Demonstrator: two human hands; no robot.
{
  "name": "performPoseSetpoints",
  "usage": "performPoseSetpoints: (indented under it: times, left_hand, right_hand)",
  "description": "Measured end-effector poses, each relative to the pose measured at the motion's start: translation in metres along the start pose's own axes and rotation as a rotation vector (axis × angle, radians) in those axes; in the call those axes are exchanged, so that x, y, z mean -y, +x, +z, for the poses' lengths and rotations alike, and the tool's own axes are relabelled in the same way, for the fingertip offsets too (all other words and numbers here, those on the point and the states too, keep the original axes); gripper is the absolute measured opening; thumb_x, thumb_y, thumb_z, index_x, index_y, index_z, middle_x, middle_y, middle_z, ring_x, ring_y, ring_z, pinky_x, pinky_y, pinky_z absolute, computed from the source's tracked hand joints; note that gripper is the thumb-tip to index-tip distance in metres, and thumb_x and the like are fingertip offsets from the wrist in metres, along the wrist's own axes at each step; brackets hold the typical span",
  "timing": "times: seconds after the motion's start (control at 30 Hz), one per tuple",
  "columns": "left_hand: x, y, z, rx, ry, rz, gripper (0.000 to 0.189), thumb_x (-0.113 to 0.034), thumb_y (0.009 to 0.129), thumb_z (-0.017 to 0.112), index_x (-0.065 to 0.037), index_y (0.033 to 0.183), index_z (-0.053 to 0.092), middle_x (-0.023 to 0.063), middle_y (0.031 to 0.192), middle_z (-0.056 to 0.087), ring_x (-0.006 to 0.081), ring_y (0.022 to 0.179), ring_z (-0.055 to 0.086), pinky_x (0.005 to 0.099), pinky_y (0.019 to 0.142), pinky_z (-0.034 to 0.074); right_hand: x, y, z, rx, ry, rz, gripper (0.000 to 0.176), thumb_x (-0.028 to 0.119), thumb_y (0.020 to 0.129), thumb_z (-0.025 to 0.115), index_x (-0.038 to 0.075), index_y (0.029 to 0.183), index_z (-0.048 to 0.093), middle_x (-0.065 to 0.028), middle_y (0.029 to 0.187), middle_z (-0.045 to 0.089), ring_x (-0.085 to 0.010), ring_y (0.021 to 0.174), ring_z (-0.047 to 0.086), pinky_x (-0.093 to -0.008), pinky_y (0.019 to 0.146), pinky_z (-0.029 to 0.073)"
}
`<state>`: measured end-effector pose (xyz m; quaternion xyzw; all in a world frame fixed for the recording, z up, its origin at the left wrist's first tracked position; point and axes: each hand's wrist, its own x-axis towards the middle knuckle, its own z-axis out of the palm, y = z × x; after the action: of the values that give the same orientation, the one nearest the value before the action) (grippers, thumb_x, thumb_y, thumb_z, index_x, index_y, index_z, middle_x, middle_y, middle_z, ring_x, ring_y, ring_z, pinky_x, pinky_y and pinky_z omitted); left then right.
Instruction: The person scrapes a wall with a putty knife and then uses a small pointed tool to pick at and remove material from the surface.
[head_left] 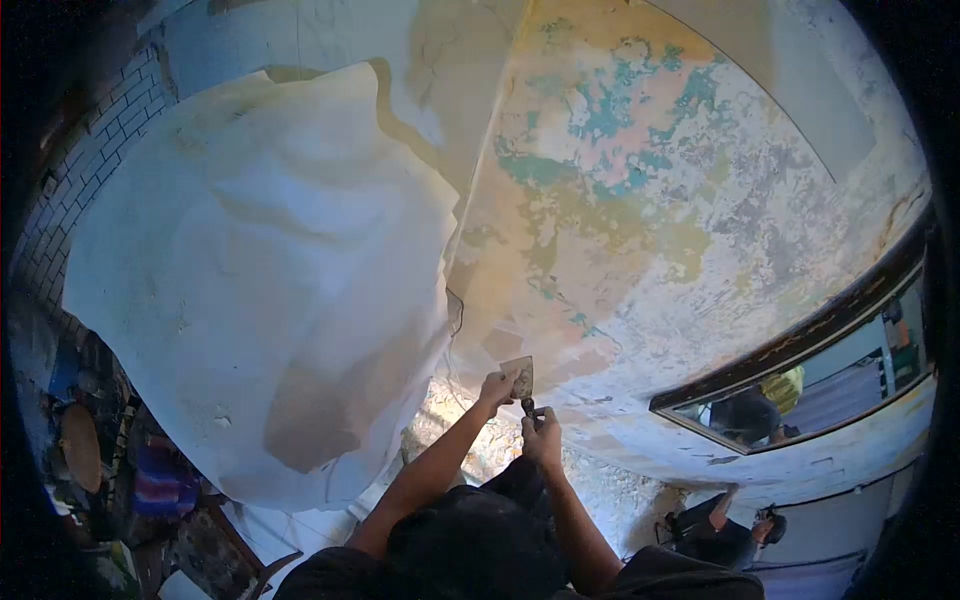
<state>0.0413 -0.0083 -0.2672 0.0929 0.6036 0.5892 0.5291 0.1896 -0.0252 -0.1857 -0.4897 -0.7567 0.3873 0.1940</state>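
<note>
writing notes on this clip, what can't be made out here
All in the head view:
- Scraper handle: mostly covered by the right hand
- Whatever lies behind the white sheet: covered by it
- Lower-left clutter: mostly too dark and small
- Co-worker's fingers: too small

smeared, dark-handled scraper [526, 380], blade foremost

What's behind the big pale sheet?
Stained wall shows past the upper edge of the sheet, and brickwork past its left edge. Whatever lies directly behind it is covered.
</note>
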Motion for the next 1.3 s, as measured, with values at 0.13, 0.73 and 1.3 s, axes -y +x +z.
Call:
performPoseSetpoints:
  times: [0.13, 0.73, 1.3]
  left_hand:
    - [0.046, -0.001, -0.013, 0.100, -0.017, -0.127, 0.040, -0.041, 0.083, 0.061, -0.002, 0.090, 0.061, 0.0074, 0.074, 0.063, 0.0171, 0.061, 0.061, 0.0305, 0.052, 0.049]
    - [-0.019, -0.019, -0.022, 0.079, -0.333, -0.159, 0.078, -0.083, 0.072, 0.034, -0.009, 0.086, 0.055, 0.0036, 0.077, 0.057, 0.0157, 0.062, 0.054, 0.0284, 0.056, 0.040]
    - [-0.155, -0.078, -0.012, 0.239, -0.550, 0.184, 0.035, -0.042, 0.091, 0.049, -0.008, 0.090, 0.054, 0.0024, 0.074, 0.055, 0.0109, 0.061, 0.052, 0.0239, 0.052, 0.039]
  right_hand:
    - [0.010, -0.015, -0.001, 0.085, -0.143, 0.009, 0.022, 0.013, 0.078, 0.059, -0.002, 0.090, 0.050, -0.0246, 0.070, 0.062, -0.0358, 0.064, 0.063, -0.0427, 0.058, 0.047]
    - [0.065, 0.021, 0.003, -0.060, -0.158, -0.345, 0.015, 0.014, 0.079, 0.065, 0.001, 0.085, 0.060, -0.0205, 0.069, 0.062, -0.0351, 0.065, 0.063, -0.0384, 0.056, 0.047]
    - [0.226, 0.138, -0.045, -0.257, -0.381, -0.712, 0.015, 0.015, 0.075, 0.064, 0.003, 0.075, 0.055, -0.0202, 0.064, 0.059, -0.0382, 0.060, 0.058, -0.0431, 0.053, 0.045]
